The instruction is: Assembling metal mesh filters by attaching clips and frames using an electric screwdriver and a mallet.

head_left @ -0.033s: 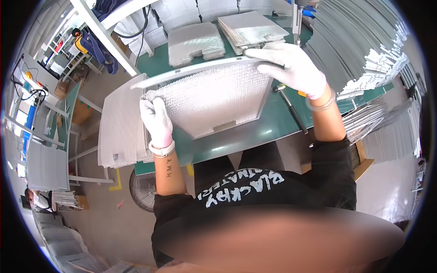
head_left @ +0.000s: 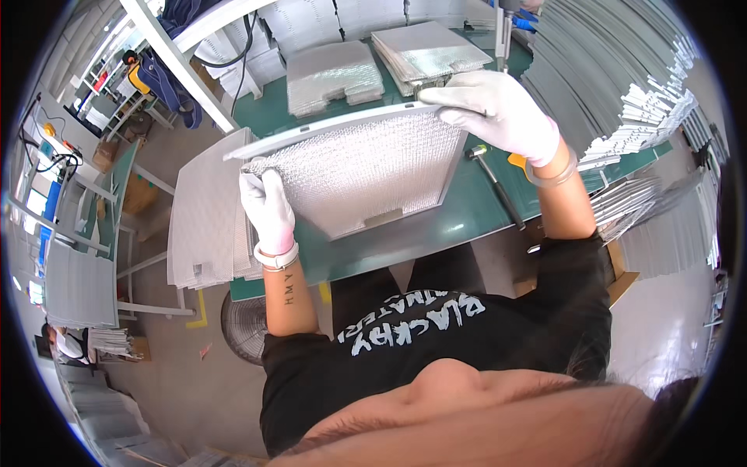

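Both my hands, in white gloves, hold up a silvery mesh panel (head_left: pixel 369 171) above the green workbench. It leans at a tilt, and a pale metal edge strip (head_left: pixel 334 122) runs along its upper side. My left hand (head_left: pixel 267 204) pinches the panel's left side near the upper corner, thumb and fingers closed. At the upper right corner, my right hand (head_left: pixel 490 113) grips the edge between thumb and straight fingers. A hammer (head_left: pixel 496 187) with a dark handle lies on the bench just below my right hand.
Mesh sheets (head_left: pixel 208 214) are stacked at the bench's left end. Two more stacks of silvery sheets (head_left: pixel 334 74) lie at the back. Tall piles of grey strips (head_left: pixel 615 86) stand to the right. A white post (head_left: pixel 183 66) rises at the left; a round fan (head_left: pixel 243 327) sits below the green bench (head_left: pixel 354 257).
My right wrist has shifted very slightly to the right. The panel and my left hand stay practically where they were.
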### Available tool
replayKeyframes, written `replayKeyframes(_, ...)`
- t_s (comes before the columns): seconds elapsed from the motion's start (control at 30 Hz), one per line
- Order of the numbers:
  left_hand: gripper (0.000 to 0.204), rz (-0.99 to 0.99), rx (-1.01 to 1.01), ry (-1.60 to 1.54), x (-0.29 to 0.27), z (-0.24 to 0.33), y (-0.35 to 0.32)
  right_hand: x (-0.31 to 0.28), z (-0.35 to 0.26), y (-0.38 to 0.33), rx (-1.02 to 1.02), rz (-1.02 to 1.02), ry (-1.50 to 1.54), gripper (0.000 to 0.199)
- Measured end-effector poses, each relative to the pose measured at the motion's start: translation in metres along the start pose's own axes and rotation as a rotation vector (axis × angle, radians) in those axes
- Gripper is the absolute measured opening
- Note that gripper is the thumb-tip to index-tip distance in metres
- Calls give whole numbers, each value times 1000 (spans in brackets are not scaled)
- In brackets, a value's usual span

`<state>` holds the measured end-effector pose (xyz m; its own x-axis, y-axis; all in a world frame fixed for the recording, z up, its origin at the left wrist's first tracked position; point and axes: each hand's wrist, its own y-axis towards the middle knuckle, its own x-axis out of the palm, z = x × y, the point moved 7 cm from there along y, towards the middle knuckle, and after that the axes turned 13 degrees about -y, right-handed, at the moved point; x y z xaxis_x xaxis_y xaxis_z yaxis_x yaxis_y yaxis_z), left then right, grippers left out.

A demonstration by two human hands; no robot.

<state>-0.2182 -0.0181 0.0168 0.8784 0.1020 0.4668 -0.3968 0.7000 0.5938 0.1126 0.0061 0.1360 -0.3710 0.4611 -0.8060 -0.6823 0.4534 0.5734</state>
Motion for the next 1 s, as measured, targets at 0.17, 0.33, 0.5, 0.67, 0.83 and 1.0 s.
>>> replayKeyframes(0.17, 19, -93, -44, -6, 7, 5, -5, -8, -31, 28, -285, -126, -33, 65)
replayKeyframes(0.33, 29, -185, -7, 63, 9, 10, -13, 4, -60, 57, -425, -58, 236, 57)
replayKeyframes(0.5, 32, -240, -121, 56, 7, 17, -15, 12, -80, 72, -418, -128, 387, 47)
replayKeyframes(0.67, 30, -272, -141, 127, 26, 26, -8, 16, -77, 77, -365, -148, 388, 45)
replayKeyframes(0.83, 49, -42, 220, 44, 28, 38, -11, 24, -79, 77, -329, -202, 411, 43)
replayKeyframes(1.0, 60, 15, 324, 24, 23, 42, -11, 23, -82, 79, -343, -186, 380, 42)
